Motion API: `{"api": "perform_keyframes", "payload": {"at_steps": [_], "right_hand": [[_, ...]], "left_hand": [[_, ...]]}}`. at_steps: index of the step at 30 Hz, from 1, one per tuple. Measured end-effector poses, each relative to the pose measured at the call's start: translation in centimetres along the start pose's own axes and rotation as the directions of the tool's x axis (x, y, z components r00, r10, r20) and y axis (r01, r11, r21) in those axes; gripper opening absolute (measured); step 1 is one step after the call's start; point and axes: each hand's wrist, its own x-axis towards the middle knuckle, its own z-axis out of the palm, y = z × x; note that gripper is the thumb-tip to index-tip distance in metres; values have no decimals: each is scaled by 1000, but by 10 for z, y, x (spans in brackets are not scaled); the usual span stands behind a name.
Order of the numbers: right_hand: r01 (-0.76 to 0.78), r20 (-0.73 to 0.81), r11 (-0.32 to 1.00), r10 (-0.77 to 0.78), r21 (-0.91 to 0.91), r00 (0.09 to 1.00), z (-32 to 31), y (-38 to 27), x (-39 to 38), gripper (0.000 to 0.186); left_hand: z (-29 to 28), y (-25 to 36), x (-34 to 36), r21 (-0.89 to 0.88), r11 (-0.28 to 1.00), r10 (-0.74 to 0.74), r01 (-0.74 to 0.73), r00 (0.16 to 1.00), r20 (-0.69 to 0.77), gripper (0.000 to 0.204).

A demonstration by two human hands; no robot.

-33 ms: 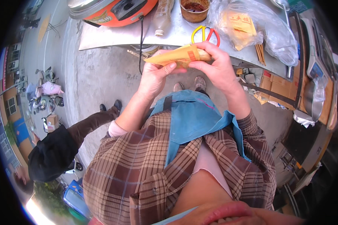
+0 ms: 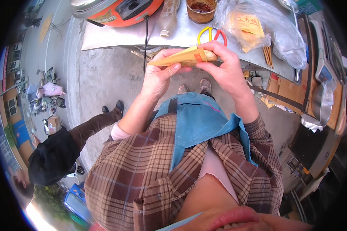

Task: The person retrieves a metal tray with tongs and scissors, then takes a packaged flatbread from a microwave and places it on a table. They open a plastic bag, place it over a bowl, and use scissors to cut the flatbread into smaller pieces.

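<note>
In front of me, at the table's near edge, both hands hold a yellow paper food bag (image 2: 181,57). A pale, browned piece of bread (image 2: 211,56) pokes out of its right end. My left hand (image 2: 162,71) is closed round the bag's narrow left part, thumb on the near side. My right hand (image 2: 224,61) pinches the bread end and the bag's mouth between thumb and fingers. What fills the bread is hidden. Just beyond my right hand lie scissors with one yellow and one red handle (image 2: 201,35).
The metal table (image 2: 115,38) bears an orange electric cooker (image 2: 123,13) with a hanging black cord, a plastic bottle (image 2: 168,21), a tub of dark red sauce (image 2: 201,10), bagged yellow paper bags (image 2: 246,25) and brown sticks (image 2: 267,56). A person in black (image 2: 52,154) stands at left.
The paper bag has tilted slightly in my hands, so its printed face shows less. Both hands keep their grip.
</note>
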Motion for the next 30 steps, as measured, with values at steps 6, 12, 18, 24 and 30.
{"api": "perform_keyframes", "payload": {"at_steps": [6,12,18,24,30], "right_hand": [[502,-51,816,-536,-286,843,21,-15,-7,21],[427,-61,729,-537,-535,841,-10,74,11,30],[-206,-285,644,-19,-737,958,-31,163,44,35],[-499,-410,534,286,-682,866,-1,124,23,46],[-655,-366,741,574,-147,732,16,33,-75,56]], "left_hand": [[-26,20,-16,-392,890,-256,234,967,-3,63],[-26,-23,31,-395,834,-419,384,908,-3,51],[-24,-37,57,-525,818,-309,234,949,-59,52],[-29,-16,30,-715,655,-336,243,942,12,53],[-52,7,23,-660,713,-354,235,934,-51,53]]}}
